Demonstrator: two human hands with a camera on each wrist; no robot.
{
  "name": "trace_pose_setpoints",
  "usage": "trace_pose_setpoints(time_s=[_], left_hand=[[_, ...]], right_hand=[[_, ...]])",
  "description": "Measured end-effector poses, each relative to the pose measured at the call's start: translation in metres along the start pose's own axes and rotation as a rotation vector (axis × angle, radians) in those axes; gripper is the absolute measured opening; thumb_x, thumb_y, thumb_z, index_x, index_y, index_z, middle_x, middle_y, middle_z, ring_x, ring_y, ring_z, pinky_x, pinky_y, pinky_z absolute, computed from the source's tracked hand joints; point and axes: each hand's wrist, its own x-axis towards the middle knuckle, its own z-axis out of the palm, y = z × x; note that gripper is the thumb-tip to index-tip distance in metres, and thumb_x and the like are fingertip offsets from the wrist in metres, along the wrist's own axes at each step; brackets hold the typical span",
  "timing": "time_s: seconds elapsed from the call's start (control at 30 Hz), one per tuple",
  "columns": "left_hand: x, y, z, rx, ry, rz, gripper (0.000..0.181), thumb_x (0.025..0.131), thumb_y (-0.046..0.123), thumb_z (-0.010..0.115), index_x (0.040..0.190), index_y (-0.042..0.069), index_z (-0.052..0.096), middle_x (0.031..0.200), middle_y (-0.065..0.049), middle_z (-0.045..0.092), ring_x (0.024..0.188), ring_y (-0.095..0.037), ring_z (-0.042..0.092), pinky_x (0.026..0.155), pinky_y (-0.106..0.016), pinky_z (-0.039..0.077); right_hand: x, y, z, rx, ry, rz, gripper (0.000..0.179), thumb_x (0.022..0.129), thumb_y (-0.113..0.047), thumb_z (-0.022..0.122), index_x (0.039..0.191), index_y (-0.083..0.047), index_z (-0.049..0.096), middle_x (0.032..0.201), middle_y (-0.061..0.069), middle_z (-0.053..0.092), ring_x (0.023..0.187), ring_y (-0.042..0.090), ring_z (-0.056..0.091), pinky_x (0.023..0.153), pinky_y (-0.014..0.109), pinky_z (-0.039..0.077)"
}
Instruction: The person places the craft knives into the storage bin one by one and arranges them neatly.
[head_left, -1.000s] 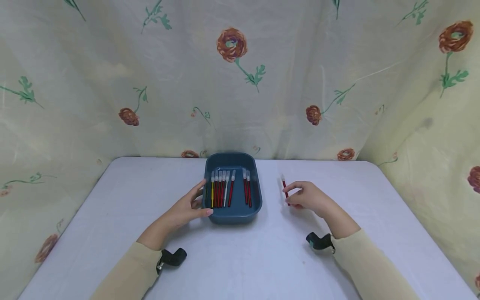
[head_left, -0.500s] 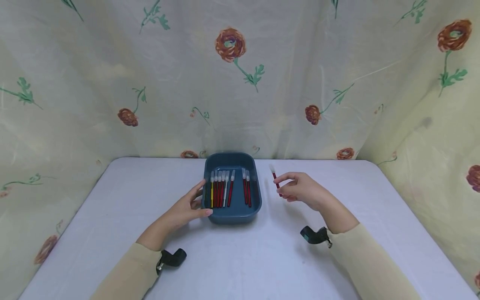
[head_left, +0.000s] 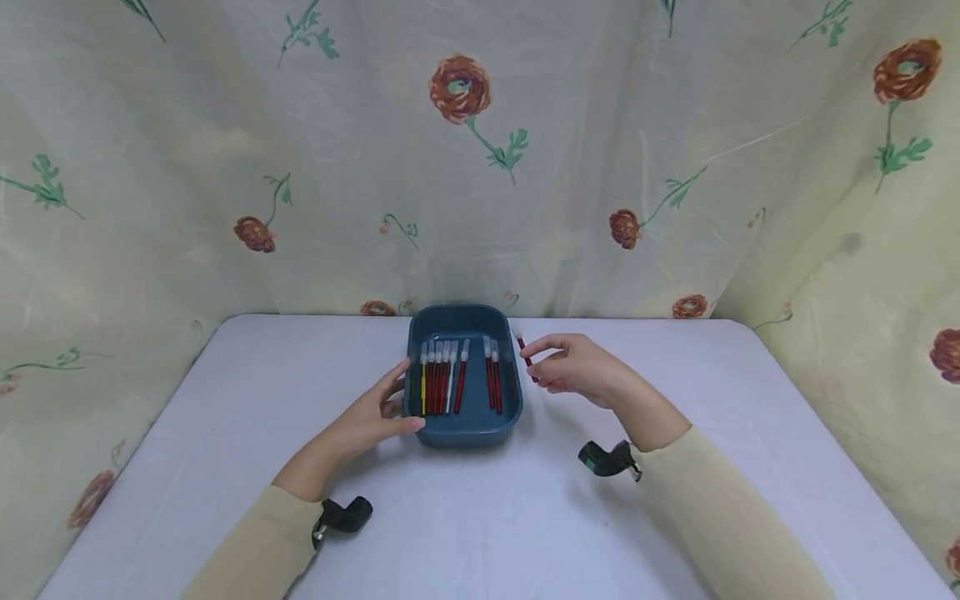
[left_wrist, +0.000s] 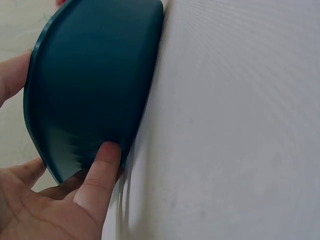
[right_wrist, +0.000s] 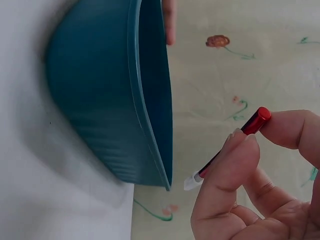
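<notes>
A dark blue rectangular tray (head_left: 468, 438) stands in the middle of the white table. My left hand (head_left: 369, 425) grips its left side, the fingers spread along the rim and outer wall in the left wrist view. Between thumb and fingers, my right hand (head_left: 581, 369) pinches a slim red pen (right_wrist: 256, 121) with a clear cap, held in the air beside the tray's right rim. Inside the tray lie several capped pens in a row: a yellow pen (head_left: 424, 387), a white pen (head_left: 451, 387) and red ones. Two red pens (head_left: 492, 379) lie apart on the right.
The white table (head_left: 480, 517) runs back to a floral curtain (head_left: 337, 167), which also hangs along both sides. Black wrist cameras (head_left: 347, 515) are strapped at both sleeves.
My right hand has lifted the red pen and carried it leftward and slightly away from me to the tray's right rim. The left hand and the tray stay put.
</notes>
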Motion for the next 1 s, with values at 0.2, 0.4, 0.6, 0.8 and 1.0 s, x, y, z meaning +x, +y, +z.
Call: trace_pose_setpoints(time_s=[0.2,0.4,0.6,0.8,1.0], left_hand=[[-0.001,0.0,-0.001,0.004,-0.004,0.002,0.104,0.084,0.03,0.083,0.162,0.031,0.015,0.164,-0.019,0.019,0.147,-0.045,0.023,0.114,-0.057,0.03],[-0.001,0.0,-0.001,0.011,0.001,0.009,0.102,0.085,0.027,0.082,0.162,0.031,0.015,0.164,-0.02,0.019,0.147,-0.046,0.023,0.114,-0.057,0.03],[-0.001,0.001,-0.001,0.017,-0.001,0.009,0.101,0.086,0.026,0.081,0.162,0.031,0.014,0.164,-0.02,0.018,0.147,-0.046,0.023,0.114,-0.058,0.029],[0.0,0.001,-0.001,0.019,0.003,0.007,0.102,0.086,0.027,0.082,0.162,0.031,0.013,0.164,-0.02,0.018,0.147,-0.046,0.022,0.114,-0.057,0.029],[-0.001,0.001,-0.001,0.003,-0.008,0.011,0.101,0.086,0.025,0.081,0.162,0.029,0.014,0.164,-0.02,0.018,0.147,-0.046,0.022,0.115,-0.056,0.028]], right_hand=[[0.012,-0.009,0.014,0.022,-0.029,0.024,0.038,0.095,-0.008,0.065,0.132,-0.001,0.06,0.112,0.018,0.068,0.095,0.028,0.064,0.084,0.033,0.057],[0.024,-0.013,0.026,0.052,-0.048,0.045,0.036,0.095,-0.005,0.066,0.13,0.002,0.061,0.119,0.018,0.064,0.092,0.022,0.065,0.088,0.035,0.058],[0.034,-0.015,0.033,0.072,-0.059,0.066,0.034,0.096,-0.004,0.065,0.129,0.003,0.061,0.125,0.019,0.063,0.091,0.019,0.065,0.087,0.033,0.058],[0.041,-0.017,0.039,0.059,-0.069,0.063,0.035,0.096,-0.005,0.064,0.13,0.005,0.061,0.118,0.016,0.065,0.09,0.018,0.066,0.085,0.032,0.058],[0.05,-0.015,0.045,0.049,-0.076,0.047,0.035,0.094,-0.004,0.065,0.127,0.008,0.062,0.115,0.016,0.066,0.085,0.016,0.065,0.081,0.03,0.059]])
